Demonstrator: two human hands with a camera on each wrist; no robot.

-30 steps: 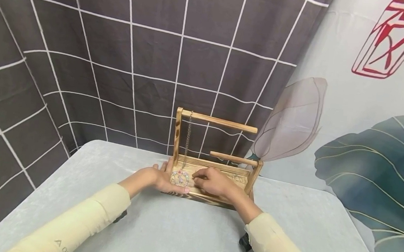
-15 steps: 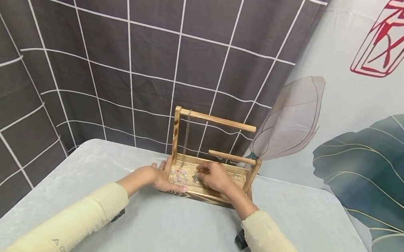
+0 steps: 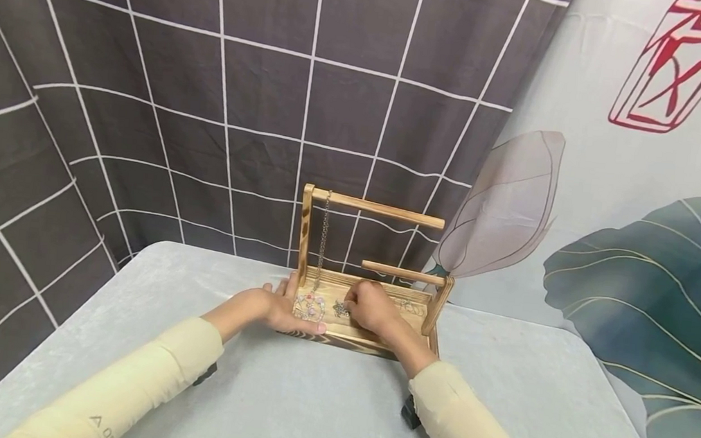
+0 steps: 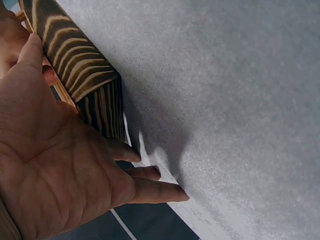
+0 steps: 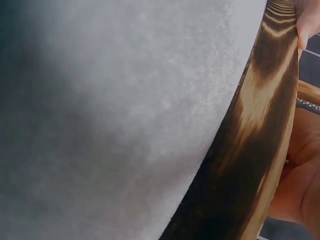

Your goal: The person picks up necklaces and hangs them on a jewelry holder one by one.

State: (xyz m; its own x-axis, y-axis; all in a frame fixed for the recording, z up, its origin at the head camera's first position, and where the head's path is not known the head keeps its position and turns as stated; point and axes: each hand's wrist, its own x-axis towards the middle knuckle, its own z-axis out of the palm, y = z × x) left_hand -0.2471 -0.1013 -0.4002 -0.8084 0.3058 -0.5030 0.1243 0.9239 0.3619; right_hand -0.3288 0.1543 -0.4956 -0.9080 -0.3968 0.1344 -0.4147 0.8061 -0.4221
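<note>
A wooden jewelry stand (image 3: 376,212) has a shallow tray base and two horizontal bars. My left hand (image 3: 276,311) rests against the tray's left end, its thumb on the front rim. The left wrist view shows that hand's (image 4: 65,160) fingers straight beside the dark-grained corner (image 4: 97,95). My right hand (image 3: 374,309) is down in the tray, fingers curled, pinching a small silver chain (image 3: 340,308); its fingertips are partly hidden. A beaded bracelet (image 3: 310,306) lies at the tray's left. The right wrist view catches only part of the right hand (image 5: 295,195) behind the front wall.
A silver necklace (image 3: 323,237) hangs from the upper bar at its left end. Fine jewelry (image 3: 410,308) lies at the tray's right. A lower bar (image 3: 404,273) juts over the tray. The pale cloth-covered table (image 3: 303,403) spreads around; a dark grid curtain (image 3: 261,100) hangs behind.
The right hand lifted a little with the silver chain coming into sight at its fingertips, then shifted slightly to the right. The left hand has stayed in place on the tray.
</note>
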